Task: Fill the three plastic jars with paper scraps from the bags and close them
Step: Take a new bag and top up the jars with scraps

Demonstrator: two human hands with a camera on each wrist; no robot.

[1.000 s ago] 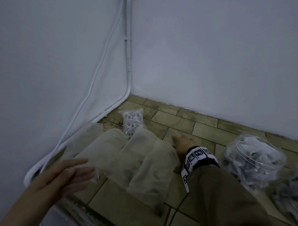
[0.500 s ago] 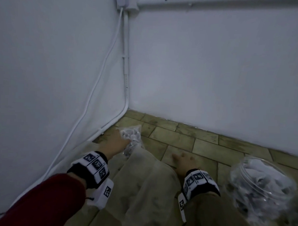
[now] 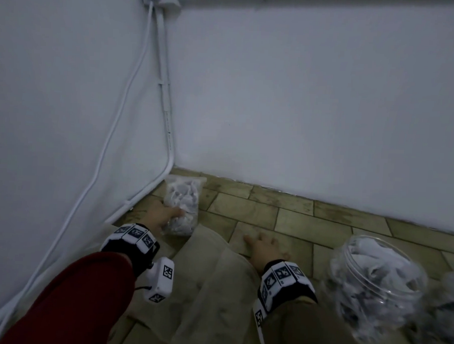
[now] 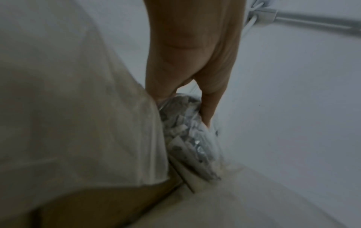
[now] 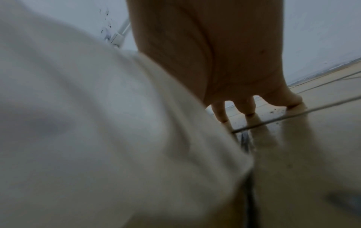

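Observation:
A clear plastic bag of paper scraps [image 3: 182, 203] lies on the tiled floor in the room corner. My left hand [image 3: 164, 216] grips its near end; in the left wrist view the thumb and fingers [image 4: 209, 108] close round the bag [image 4: 187, 131]. My right hand [image 3: 263, 247] rests flat on the floor with its fingers spread, holding nothing; the right wrist view shows its fingertips [image 5: 220, 115] on the tiles. An open clear jar [image 3: 374, 290] full of paper scraps stands at the right, a second jar [image 3: 446, 311] cut off beside it.
Several empty whitish bags [image 3: 210, 288] lie overlapping on the floor between my arms. White cables [image 3: 113, 130] and a conduit [image 3: 166, 112] run down the wall corner to the floor. White walls enclose the corner at left and behind.
My left hand reached forward from the near left to the corner and took hold of the bag of scraps. The right hand stayed on the floor. My head view tilted up.

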